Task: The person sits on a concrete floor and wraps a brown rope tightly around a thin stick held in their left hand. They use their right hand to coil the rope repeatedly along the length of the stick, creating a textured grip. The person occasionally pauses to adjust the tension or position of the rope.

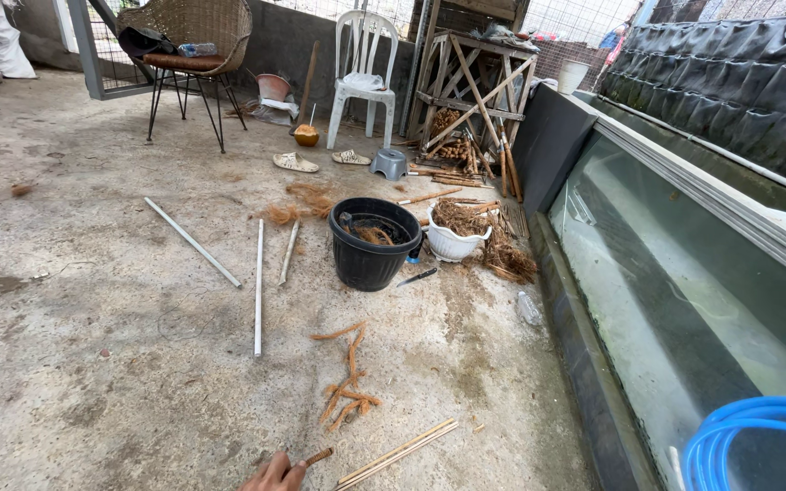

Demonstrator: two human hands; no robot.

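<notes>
At the bottom edge of the head view my right hand [275, 475] shows only as a few curled fingers, closed on a short brown fibre-wrapped stick [318, 456]. Just right of it a pale split bamboo stick [398, 453] lies flat on the concrete floor. Several orange-brown fibre-wrapped sticks [347, 382] lie in a loose heap a little farther out. Beyond them stands a black plastic bucket [373, 245] with fibre inside, a knife [418, 276] by its base. My left hand is out of view.
Thin white rods [258, 282] lie on the floor at left. A white pot [455, 238] of brown fibre sits by the bucket. A long glass tank [684, 300] runs along the right, with a blue hose coil [748, 436]. A wicker chair [188, 55], white plastic chair [364, 73] and wooden trestle [475, 91] stand at the back.
</notes>
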